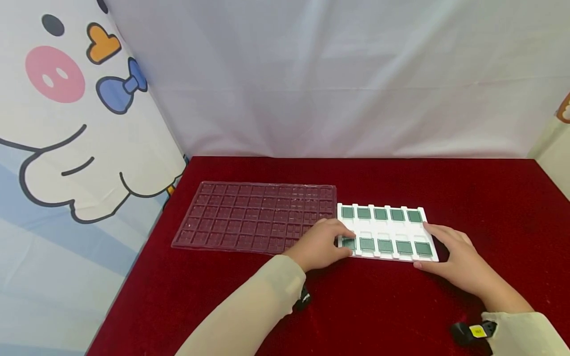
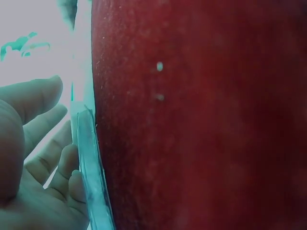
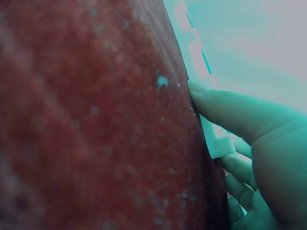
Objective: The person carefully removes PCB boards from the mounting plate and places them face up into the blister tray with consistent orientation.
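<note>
A white tray (image 1: 380, 228) lies on the table with two rows of green ribbed rectangular pieces (image 1: 385, 245) in its slots. At its front left corner, my left hand (image 1: 319, 244) has thumb and forefinger spread about the corner piece (image 1: 349, 244), with a gap between the tips. The other left fingers lie over the edge of a clear tray (image 2: 93, 167). My right hand (image 1: 458, 257) holds the white tray's right end, its thumb (image 3: 211, 98) at the front edge and its fingers along the end.
The clear, many-celled tray (image 1: 240, 215) lies flat to the left, its right edge against the white tray. Both trays rest on a dark red cloth-covered table (image 1: 378, 306). A white curtain (image 1: 356, 79) hangs behind, and a cartoon-printed cloth (image 1: 89, 173) hangs at the left.
</note>
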A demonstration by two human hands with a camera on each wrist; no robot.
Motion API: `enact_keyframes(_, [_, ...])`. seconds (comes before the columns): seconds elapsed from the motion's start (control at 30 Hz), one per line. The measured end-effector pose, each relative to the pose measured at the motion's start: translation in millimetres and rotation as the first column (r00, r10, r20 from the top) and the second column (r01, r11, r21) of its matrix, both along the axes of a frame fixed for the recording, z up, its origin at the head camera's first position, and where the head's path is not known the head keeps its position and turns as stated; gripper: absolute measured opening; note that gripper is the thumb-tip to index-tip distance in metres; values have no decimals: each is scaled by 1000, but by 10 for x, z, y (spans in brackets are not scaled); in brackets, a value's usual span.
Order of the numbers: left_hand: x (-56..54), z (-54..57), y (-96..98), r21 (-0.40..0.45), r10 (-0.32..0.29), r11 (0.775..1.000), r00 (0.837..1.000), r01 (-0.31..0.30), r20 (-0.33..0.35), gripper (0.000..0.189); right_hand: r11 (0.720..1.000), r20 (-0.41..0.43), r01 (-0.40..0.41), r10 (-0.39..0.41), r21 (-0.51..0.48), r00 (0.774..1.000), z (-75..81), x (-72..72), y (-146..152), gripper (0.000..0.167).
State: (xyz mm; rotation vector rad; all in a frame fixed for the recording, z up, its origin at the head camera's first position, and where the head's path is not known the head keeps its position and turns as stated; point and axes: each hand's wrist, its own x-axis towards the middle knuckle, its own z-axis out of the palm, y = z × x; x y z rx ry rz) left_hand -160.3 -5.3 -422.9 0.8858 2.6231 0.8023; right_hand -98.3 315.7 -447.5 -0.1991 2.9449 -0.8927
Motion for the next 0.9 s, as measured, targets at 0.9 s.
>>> enact_keyframes(0.9, [-4,-21,112,-38,66,997,994,-70,-92,28,1000,-7,-15,15,-14,1000,14,-1,16,101])
